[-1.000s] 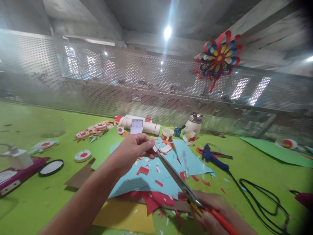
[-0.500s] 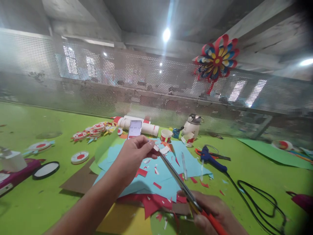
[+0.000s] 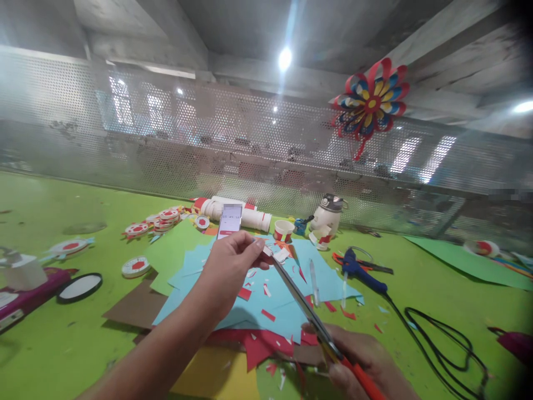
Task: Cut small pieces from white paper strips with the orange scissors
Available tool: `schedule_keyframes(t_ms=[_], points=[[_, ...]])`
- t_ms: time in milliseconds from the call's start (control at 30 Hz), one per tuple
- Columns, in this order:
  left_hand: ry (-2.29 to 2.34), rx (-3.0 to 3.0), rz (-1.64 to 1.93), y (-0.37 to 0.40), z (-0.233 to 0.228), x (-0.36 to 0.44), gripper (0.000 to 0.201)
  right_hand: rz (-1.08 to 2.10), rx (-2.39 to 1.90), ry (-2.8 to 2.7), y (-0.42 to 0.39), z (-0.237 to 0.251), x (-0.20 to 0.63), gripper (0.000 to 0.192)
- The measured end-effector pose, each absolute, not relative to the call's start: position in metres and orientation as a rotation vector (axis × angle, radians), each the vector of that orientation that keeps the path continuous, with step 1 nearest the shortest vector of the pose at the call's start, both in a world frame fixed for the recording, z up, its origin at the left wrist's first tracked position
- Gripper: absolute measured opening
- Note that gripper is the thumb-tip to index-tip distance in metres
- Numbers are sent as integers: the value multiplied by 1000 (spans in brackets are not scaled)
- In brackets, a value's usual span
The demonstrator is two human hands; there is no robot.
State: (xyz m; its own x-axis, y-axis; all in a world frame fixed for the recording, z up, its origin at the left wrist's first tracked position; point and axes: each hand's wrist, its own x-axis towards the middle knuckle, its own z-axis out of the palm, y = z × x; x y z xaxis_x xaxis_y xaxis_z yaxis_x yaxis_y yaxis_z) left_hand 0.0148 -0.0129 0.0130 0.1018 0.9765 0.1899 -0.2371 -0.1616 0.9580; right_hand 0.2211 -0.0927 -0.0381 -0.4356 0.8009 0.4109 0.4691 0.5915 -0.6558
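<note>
Between its thumb and fingers my left hand (image 3: 233,266) pinches a small white piece of paper (image 3: 267,251). My right hand (image 3: 358,355) is closed round the red handles of a pair of scissors (image 3: 300,297). The long blades point forward and left, and their tips are at the white piece beside my left fingertips. Below both hands lie stacked light blue paper sheets (image 3: 275,328), scattered with red and white paper scraps (image 3: 268,315). Under them, red paper (image 3: 254,353) and a yellow sheet (image 3: 216,372) stick out toward me.
A phone (image 3: 230,218) stands behind my left hand, near stacked paper cups (image 3: 260,220). At right lie a glue gun (image 3: 362,272) and its black cord (image 3: 437,347). A white jug (image 3: 327,214) stands behind. Red-and-white discs (image 3: 136,266) and a black-rimmed round object (image 3: 80,288) lie left.
My left hand and forearm have shifted very slightly to the right. The green sheet beside the blue paper now lies flatter. The scissors have hardly moved.
</note>
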Motion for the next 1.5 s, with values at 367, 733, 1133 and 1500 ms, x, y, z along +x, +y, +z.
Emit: schedule_keyframes(t_ms=[367,733,1133,1500], points=[[848,1219,1348,-14,14,15,17,493,-1047,-2134,-95,-36,223,42],[880,1238,1326,-11,11,14,18,426,-1083,-2085,-98,-39,219,43],[802,1166,1347,-7,12,8,20,508,-1112,-2129,-96,-40,224,41],[832,1300,1214,-5,13,3,18,578,-1068,-2146,-99,-33,222,47]])
